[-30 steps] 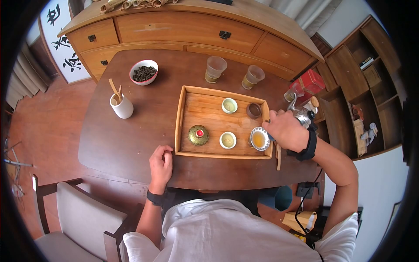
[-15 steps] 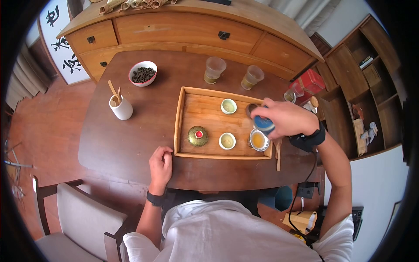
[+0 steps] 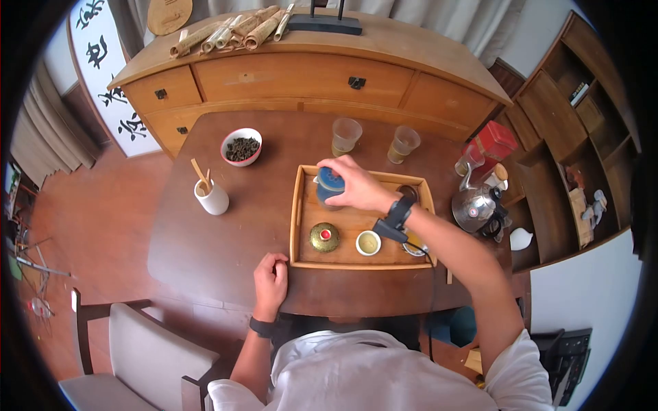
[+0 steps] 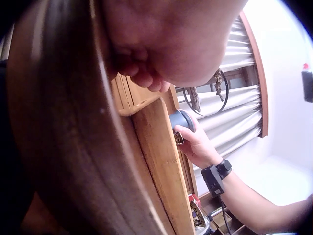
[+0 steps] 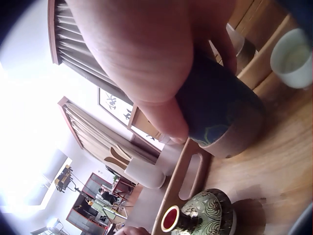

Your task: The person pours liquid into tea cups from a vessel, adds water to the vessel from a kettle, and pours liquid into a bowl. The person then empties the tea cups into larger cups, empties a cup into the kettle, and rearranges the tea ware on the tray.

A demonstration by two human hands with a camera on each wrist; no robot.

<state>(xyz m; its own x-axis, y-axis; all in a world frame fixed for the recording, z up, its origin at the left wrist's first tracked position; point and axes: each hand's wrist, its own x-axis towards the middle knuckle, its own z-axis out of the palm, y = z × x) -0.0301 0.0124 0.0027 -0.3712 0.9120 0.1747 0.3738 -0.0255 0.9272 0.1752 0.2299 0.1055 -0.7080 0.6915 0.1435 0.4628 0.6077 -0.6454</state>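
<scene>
My right hand [image 3: 356, 185] grips a small blue jar [image 3: 332, 179] with a tan lower part, at the back left of the wooden tray [image 3: 293, 233]. In the right wrist view the jar's base is close over the tray boards. A green-gold lid [image 3: 324, 237] with a red-topped knob sits in front of it, beside a small white cup [image 3: 369, 242] of pale tea. Another white cup [image 5: 292, 58] shows near the jar in the right wrist view. My left hand [image 3: 271, 282] rests at the table's front edge, fingers loosely curled, holding nothing.
Under my right forearm, a patterned bowl [image 3: 415, 245] of tea and a dark brown cup [image 3: 409, 192] are partly hidden. A steel kettle [image 3: 473, 207] stands right of the tray. Two glasses [image 3: 404, 142] stand behind; a bowl of tea leaves [image 3: 241, 147] and white tool holder [image 3: 214, 199] are left.
My right hand has picked up the blue jar at the tray's right side and carried it left to the back left. The head view has tilted up. The left hand stays put.
</scene>
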